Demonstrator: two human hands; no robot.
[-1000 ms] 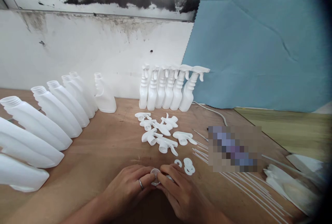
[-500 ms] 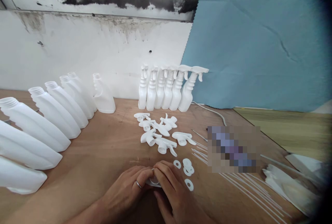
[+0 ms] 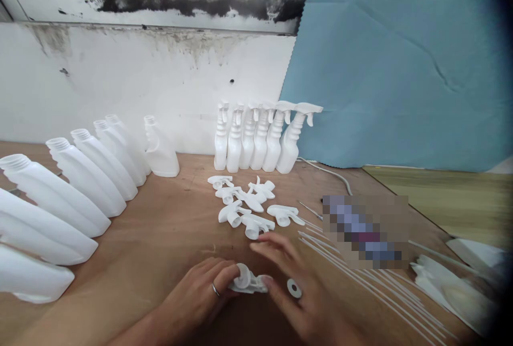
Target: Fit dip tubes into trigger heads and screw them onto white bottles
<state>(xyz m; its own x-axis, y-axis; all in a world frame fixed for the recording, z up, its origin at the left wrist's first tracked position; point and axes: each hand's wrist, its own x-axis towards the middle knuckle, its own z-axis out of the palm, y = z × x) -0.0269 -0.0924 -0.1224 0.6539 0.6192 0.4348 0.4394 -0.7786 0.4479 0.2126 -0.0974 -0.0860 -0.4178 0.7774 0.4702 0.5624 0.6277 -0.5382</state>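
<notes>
Basically, white wall [image 3: 140, 81] at the back, blue cloth [image 3: 385, 68] hung over its right part, brown table [image 3: 168, 223] in front. Leaning row of uncapped bottles [image 3: 60, 202] along the left; shorter row of bottles with sprayers fitted [image 3: 259, 148], upright near the wall. Nearer, a loose cluster of spray heads [image 3: 251, 202]. Next in size, the left hand [image 3: 208, 287] and the right hand [image 3: 310, 298], both at the near side. To work well here, I'd say: left clamps firmly on the body, clear of the trigger; collar mouth kept upward and level; any push into the collar straight in with a fingertip, not sideways, so nothing tips or jams. Pose: left comes in low from its side, knuckles up, fingers curled, gripping the piece; right has fingers spread and reaching forward beside the nearest loose head (contact unclear), thumb at the far end of the piece, no real grasp, perhaps a light touch. That piece, the held sprayer [image 3: 251, 285], sits between the hands, collar facing up; whether something is seated inside, can't tell. Flat washer [image 3: 290, 283] on the table, seen between right thumb and fingers. Smallest: silver ring [image 3: 216, 289] on a left finger.
</notes>
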